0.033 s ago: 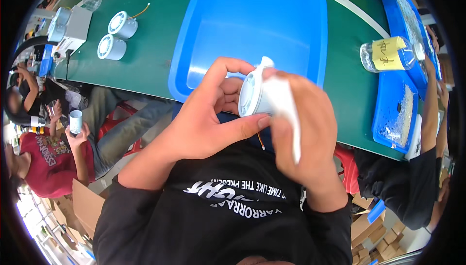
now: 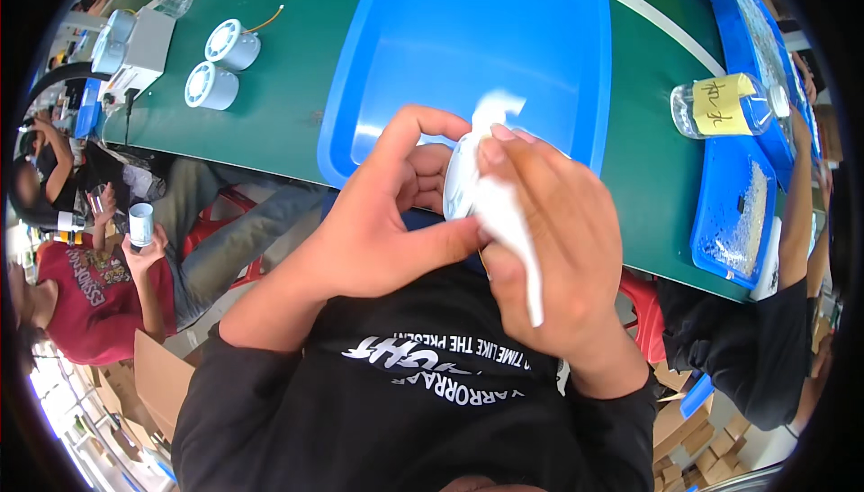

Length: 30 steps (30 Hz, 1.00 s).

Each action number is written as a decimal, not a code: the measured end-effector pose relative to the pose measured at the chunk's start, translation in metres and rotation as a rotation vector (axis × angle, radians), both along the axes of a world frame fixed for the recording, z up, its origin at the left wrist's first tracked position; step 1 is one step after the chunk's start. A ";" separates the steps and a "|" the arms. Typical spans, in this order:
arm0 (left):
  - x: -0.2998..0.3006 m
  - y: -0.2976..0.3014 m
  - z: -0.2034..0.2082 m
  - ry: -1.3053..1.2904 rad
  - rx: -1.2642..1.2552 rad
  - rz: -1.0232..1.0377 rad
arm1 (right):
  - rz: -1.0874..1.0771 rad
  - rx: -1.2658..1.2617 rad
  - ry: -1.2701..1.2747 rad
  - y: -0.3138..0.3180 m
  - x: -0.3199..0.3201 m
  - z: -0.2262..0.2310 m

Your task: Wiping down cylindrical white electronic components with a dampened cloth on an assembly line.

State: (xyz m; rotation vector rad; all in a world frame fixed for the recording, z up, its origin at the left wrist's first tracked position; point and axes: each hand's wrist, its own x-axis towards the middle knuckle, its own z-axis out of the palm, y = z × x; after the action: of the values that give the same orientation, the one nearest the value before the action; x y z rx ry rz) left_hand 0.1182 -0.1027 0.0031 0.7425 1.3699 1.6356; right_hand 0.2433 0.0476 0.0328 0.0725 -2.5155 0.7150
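Observation:
In front of my chest, my left hand [image 2: 382, 222] grips a round pale-blue plastic housing [image 2: 456, 181] between thumb and fingers. Its flat face is turned to the left. A white wiping cloth [image 2: 511, 217] is pinched in my right hand [image 2: 571, 240] and lies against the housing's side, hiding much of it. One end of the cloth sticks up above my fingers; the other hangs toward my wrist. Two similar housings [image 2: 211, 86] stand on the green table at the left, the farther one with a thin wire coming out.
A large blue tray [image 2: 335, 123] lies just beyond my hands. To the right are a clear bottle [image 2: 720, 107] with a yellow label and a smaller blue tray [image 2: 711, 244] holding small pale pieces. A grey box [image 2: 144, 51] stands far left. People sit at both sides, one holding a white cylinder [image 2: 140, 225].
My right hand has shifted left across the housing with the cloth, which covers more of it. A wire end that showed below the housing is out of sight. My left hand stays nearly still.

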 end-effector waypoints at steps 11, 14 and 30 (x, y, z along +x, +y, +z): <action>-0.006 0.003 0.010 0.172 -0.027 -0.058 | -0.105 -0.742 -0.147 0.015 -0.014 -0.011; -0.009 0.003 0.004 0.087 -0.024 0.008 | -0.087 -0.585 0.059 0.012 -0.017 -0.013; -0.004 0.007 0.005 -0.060 0.003 0.114 | -0.079 -0.084 0.091 0.008 -0.021 -0.015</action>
State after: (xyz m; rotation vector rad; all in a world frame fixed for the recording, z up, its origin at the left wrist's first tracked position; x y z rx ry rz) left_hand 0.1146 -0.0956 0.0081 0.6214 1.3891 1.7351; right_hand 0.2224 0.0553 0.0182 -0.0231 -2.3847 0.7670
